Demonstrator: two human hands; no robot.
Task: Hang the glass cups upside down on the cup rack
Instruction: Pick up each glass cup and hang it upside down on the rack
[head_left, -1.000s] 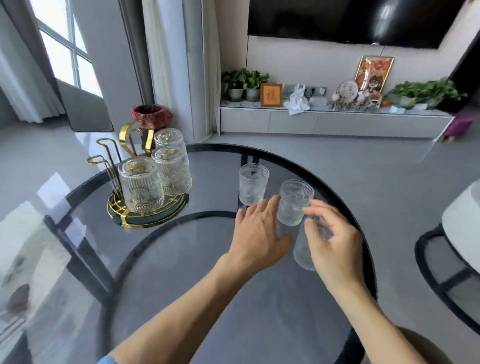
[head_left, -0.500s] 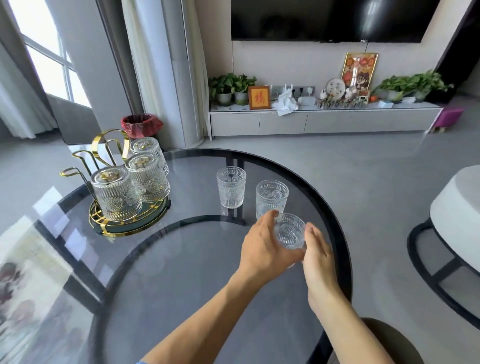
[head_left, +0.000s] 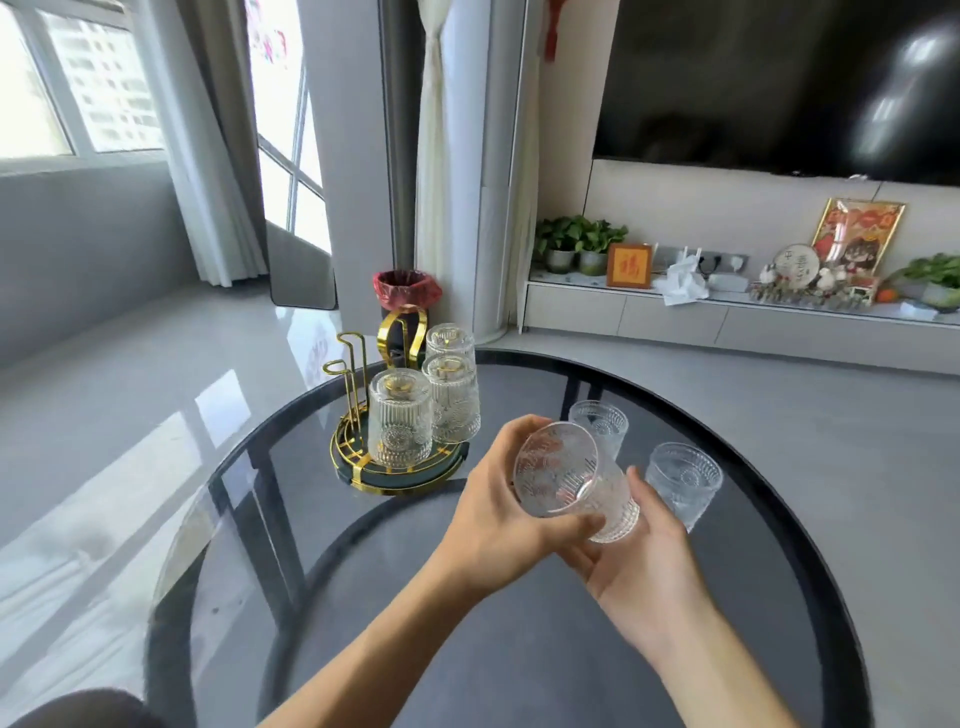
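Both hands hold one embossed glass cup above the table, tilted on its side with its mouth toward me. My left hand wraps the rim side; my right hand supports the base from below. The gold cup rack on a round dark-green tray stands to the left, with three glass cups hanging upside down on its pegs. Two gold pegs at its left are bare. Two more cups stand upright on the table: one behind the held cup, one to its right.
The round dark glass table has a black rim. Beyond it lie a grey floor, a red-lined bin behind the rack, and a low TV cabinet with plants and ornaments.
The held cup has been lifted off the table and tipped onto its side. The view has swung up and left, so the rack now sits closer to the hands.
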